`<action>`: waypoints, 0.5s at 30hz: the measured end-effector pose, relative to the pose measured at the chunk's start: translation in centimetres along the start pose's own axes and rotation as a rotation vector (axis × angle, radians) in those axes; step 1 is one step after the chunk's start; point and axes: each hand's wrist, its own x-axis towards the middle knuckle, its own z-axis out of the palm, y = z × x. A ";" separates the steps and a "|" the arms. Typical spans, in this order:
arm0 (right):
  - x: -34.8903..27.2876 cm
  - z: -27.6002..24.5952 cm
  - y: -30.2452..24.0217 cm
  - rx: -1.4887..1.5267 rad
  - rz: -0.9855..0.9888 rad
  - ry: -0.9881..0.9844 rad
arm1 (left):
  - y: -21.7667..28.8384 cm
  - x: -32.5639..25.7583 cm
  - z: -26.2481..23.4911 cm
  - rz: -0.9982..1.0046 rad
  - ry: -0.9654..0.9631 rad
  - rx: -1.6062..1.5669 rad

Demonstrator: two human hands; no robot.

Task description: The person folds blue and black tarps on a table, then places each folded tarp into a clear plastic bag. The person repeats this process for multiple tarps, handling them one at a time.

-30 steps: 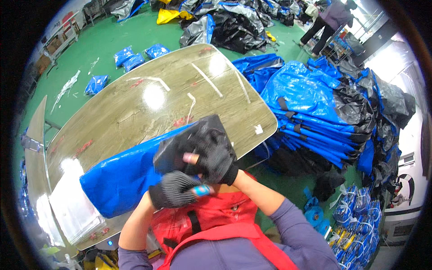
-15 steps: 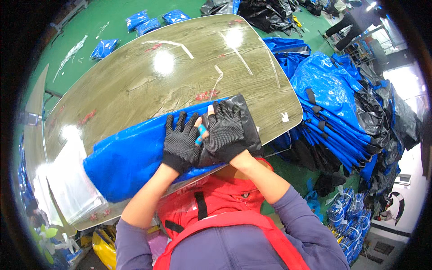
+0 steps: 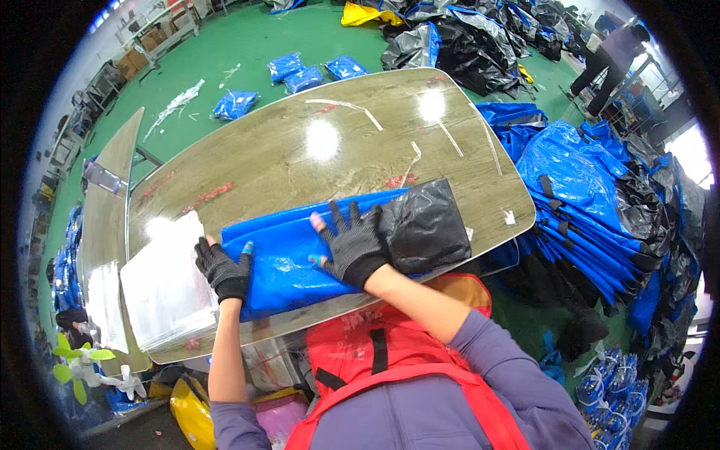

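A folded blue tarpaulin sheet [image 3: 281, 266] with a black section [image 3: 426, 226] at its right end lies along the near side of the wood-patterned table [image 3: 262, 180]. My left hand [image 3: 223, 274], in a black knit glove with bare fingertips, is at the sheet's left edge, thumb apart from its fingers. My right hand [image 3: 351, 244], gloved alike, lies flat on the blue part beside the black section, fingers spread. Blue wrapping shows on a digit of each hand. Just left of the sheet lies a stack of clear plastic bags [image 3: 169, 285].
Blue-and-black tarpaulin pieces [image 3: 577, 202] are heaped right of the table. Several blue packets [image 3: 285, 67] lie on the green floor [image 3: 195, 56] beyond it. A second tabletop [image 3: 105, 217] stands at left. At the far right is another person [image 3: 611, 60]. Yellow bundles [image 3: 191, 416] sit below the table.
My left hand has moved left along the sheet to its left edge. My right hand has slid off the black section onto the blue part. The view has shifted up and left.
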 end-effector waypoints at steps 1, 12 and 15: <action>0.3 0.8 -0.7 -0.095 0.014 -0.054 | -0.4 0.4 -0.2 -0.088 -0.105 -0.105; 0.5 1.7 -0.1 -0.044 -0.053 0.201 | -3.0 -1.3 -6.8 -0.038 -0.623 -1.395; -1.6 2.0 -0.1 0.038 -0.148 0.326 | 0.1 -1.0 -10.6 -0.227 -0.674 -1.509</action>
